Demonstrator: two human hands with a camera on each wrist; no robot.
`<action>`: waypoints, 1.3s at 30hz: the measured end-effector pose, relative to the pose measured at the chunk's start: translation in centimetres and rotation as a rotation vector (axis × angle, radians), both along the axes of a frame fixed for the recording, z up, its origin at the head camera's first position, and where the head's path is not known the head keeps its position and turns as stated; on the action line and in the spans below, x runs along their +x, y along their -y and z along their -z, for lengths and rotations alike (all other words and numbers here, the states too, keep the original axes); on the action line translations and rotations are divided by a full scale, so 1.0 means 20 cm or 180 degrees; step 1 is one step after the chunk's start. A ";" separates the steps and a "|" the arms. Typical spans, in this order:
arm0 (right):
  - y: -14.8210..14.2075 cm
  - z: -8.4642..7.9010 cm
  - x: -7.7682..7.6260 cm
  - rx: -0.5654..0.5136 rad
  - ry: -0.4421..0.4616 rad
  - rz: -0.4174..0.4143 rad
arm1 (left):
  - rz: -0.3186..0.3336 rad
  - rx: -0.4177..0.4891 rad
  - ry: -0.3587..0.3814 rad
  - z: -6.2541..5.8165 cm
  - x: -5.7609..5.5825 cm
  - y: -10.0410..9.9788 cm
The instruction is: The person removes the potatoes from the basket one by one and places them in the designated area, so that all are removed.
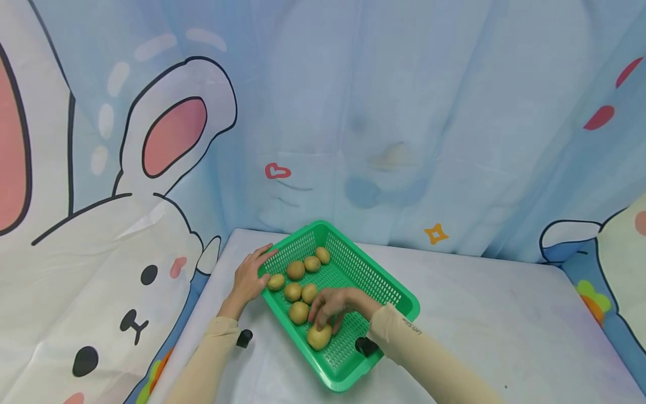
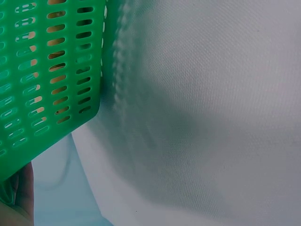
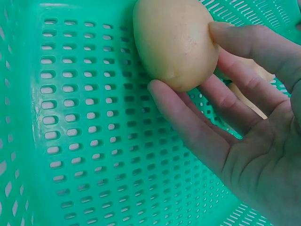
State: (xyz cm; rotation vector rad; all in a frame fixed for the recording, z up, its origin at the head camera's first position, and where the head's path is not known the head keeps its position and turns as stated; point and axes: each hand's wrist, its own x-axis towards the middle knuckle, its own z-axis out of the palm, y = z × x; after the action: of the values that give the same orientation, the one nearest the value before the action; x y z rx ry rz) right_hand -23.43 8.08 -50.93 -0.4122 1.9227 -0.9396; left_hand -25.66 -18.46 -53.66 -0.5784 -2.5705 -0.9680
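A green perforated plastic basket (image 1: 374, 265) sits at an angle on the white tabletop, with several potatoes (image 1: 295, 270) in its left half. At its left corner, my left hand (image 1: 249, 280) grips the rim; the left wrist view catches only part of that hand below the basket wall (image 2: 28, 146). Inside the basket, my right hand (image 1: 334, 303) holds a larger potato (image 1: 319, 338) near the front. The right wrist view shows thumb and fingers around this potato (image 3: 176, 44), low over the slotted floor. Another potato lies partly hidden behind those fingers.
White cloth covers the table (image 1: 469, 314), which stretches away to the right of the basket. A blue printed curtain (image 1: 313, 112) with cartoon figures hangs behind and at both sides. Black wrist-camera pieces (image 1: 244, 338) show beside the sleeves.
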 end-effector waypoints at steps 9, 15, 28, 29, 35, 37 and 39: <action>-0.03 -0.03 -0.03 0.0052 0.0040 -0.0128 | -0.0021 -0.0017 -0.0005 0.00 0.00 0.00; -0.09 -0.06 -0.08 0.0047 -0.0011 -0.0030 | -0.0026 0.0014 -0.0011 -0.01 0.00 0.00; -0.34 -0.26 -0.24 -0.0129 -0.0225 0.0193 | -0.0014 -0.0032 -0.0021 0.01 0.00 0.00; -0.37 -0.28 -0.26 -0.0138 -0.0242 0.0200 | -0.0009 -0.0029 -0.0031 0.01 -0.01 0.00; -0.52 -0.38 -0.33 -0.0179 -0.0343 0.0279 | 0.0018 0.0011 -0.0060 0.01 -0.01 0.00; -0.58 -0.41 -0.35 -0.0186 -0.0367 0.0345 | 0.0023 0.0024 -0.0058 0.01 -0.01 0.00; -0.64 -0.44 -0.36 -0.0198 -0.0413 0.0393 | 0.0023 0.0027 -0.0055 0.01 -0.01 0.00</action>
State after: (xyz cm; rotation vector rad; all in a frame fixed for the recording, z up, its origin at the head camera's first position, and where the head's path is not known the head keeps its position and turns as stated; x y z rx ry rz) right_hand -30.62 20.94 -42.15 -0.4029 2.0595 -1.0781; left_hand -25.87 -18.54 -53.87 -0.5916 -2.5497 -0.9717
